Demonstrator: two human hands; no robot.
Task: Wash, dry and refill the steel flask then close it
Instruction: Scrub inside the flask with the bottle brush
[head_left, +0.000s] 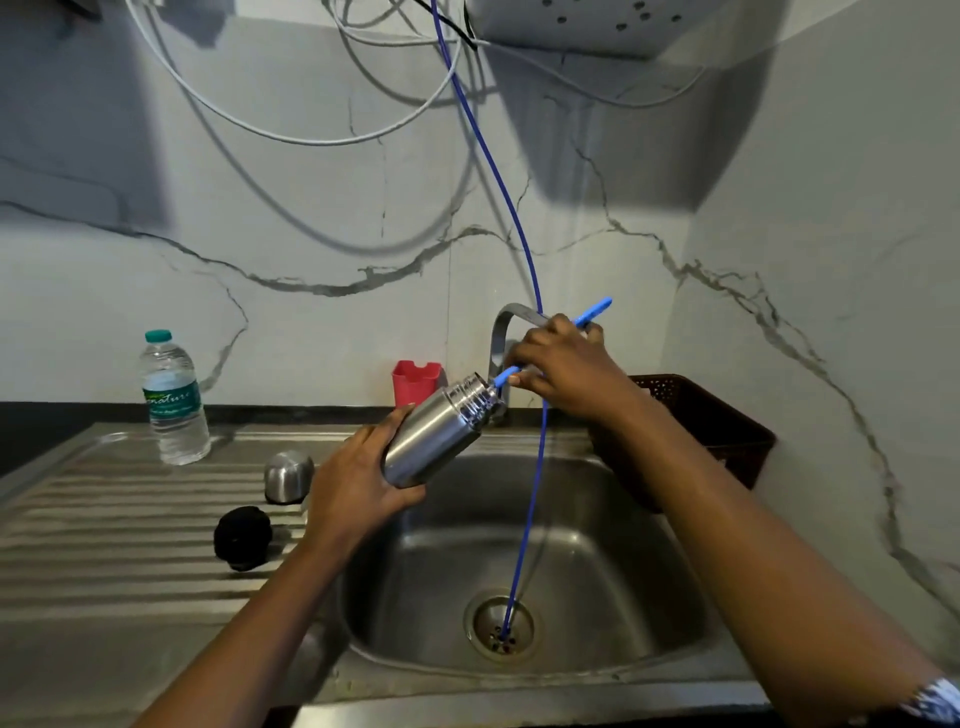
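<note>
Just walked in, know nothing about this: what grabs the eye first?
The steel flask, tilted over the sink in the left hand, while the right hand holds a blue handle, probably a brush, to its mouth. A thin blue tube drops from above into the drain. A steel cap and black stopper sit on the drainboard, left.

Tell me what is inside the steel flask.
A blue handle, held by the right hand, enters the open mouth of the steel flask. Its end inside is hidden by the steel wall, as is any water or soap.
</note>
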